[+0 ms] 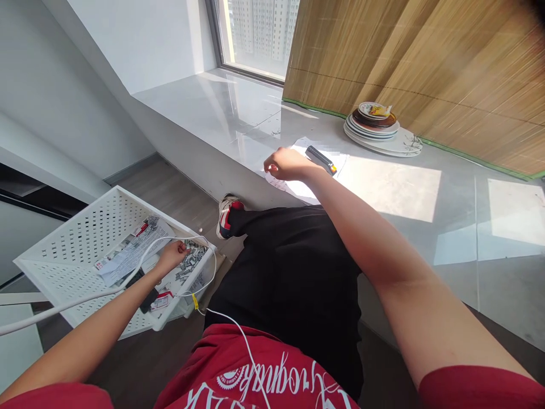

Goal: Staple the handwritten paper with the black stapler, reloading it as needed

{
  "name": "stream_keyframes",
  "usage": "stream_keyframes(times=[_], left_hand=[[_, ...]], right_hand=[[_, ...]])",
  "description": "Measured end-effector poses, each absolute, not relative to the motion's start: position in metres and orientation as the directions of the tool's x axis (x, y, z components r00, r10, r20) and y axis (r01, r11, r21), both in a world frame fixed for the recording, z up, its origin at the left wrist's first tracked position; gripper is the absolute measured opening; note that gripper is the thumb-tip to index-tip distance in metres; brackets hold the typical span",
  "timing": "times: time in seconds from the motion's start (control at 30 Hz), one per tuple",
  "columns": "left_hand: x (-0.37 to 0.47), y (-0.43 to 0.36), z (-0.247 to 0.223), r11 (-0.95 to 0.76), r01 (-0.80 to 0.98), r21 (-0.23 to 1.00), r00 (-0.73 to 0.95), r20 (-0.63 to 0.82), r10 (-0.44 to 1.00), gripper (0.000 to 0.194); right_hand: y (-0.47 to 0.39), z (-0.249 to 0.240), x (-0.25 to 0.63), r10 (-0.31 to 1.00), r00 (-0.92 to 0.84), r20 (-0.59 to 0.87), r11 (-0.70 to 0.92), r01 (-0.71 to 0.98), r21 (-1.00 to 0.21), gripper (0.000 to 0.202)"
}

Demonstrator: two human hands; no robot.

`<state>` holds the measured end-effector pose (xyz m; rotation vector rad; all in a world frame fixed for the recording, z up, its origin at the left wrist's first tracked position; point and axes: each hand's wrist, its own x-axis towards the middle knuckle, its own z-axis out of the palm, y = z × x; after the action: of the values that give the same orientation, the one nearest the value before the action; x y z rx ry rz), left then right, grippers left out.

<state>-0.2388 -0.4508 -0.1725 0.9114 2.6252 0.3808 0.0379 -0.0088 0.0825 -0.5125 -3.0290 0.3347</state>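
Note:
My left hand [171, 255] reaches into a white perforated plastic basket [89, 224] at the lower left. Its thumb and fingertips are pinched together at the edge of a heap of small grey pieces [191, 261]; anything between them is too small to make out. Printed papers [138, 250] lie beside that hand in the basket. Over the front edge of the window ledge, my right hand [283, 163] is curled with thumb and fingers closed, and what they hold, if anything, is hidden. Under and beside it are white sheets [298, 190] with a dark grey oblong object [321, 160] on top.
A stack of plates [372, 128] with a small yellow packet stands on the ledge [451, 244] before a bamboo blind [383, 62]. A white cable [91, 298] crosses the basket and my left forearm. My shoe [227, 216] rests on the floor beside the ledge wall.

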Motion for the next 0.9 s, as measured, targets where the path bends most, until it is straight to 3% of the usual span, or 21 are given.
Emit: stream_keyframes(times=[0.17,0.27,0.4,0.47,0.7,0.9], left_hand=[[-0.244,-0.452,-0.175,0.779,0.497,0.383,-0.767,-0.227,0.6,0.009],[-0.245,-0.451,-0.176,0.778,0.398,0.487,-0.757,-0.304,0.578,0.023],[-0.246,-0.452,-0.177,0.667,0.195,0.719,-0.682,-0.389,0.62,0.052],[-0.247,-0.454,-0.178,0.631,0.158,0.76,-0.664,-0.391,0.638,0.059],[-0.255,-0.46,-0.181,0.717,0.298,0.63,-0.759,-0.299,0.578,0.046],[-0.257,-0.459,-0.182,0.727,0.209,0.654,-0.742,-0.378,0.554,0.047]], right_hand=[[-0.007,0.08,0.037,0.325,-0.945,0.027,0.923,0.311,-0.227,0.023],[-0.008,0.081,0.037,0.325,-0.946,0.021,0.924,0.313,-0.221,0.024],[-0.009,0.082,0.038,0.338,-0.941,0.012,0.912,0.324,-0.252,0.022],[-0.009,0.082,0.038,0.342,-0.94,0.01,0.906,0.327,-0.269,0.021],[-0.012,0.086,0.04,0.338,-0.941,-0.008,0.915,0.331,-0.229,0.027],[-0.016,0.095,0.043,0.317,-0.946,-0.071,0.92,0.325,-0.218,0.029]])
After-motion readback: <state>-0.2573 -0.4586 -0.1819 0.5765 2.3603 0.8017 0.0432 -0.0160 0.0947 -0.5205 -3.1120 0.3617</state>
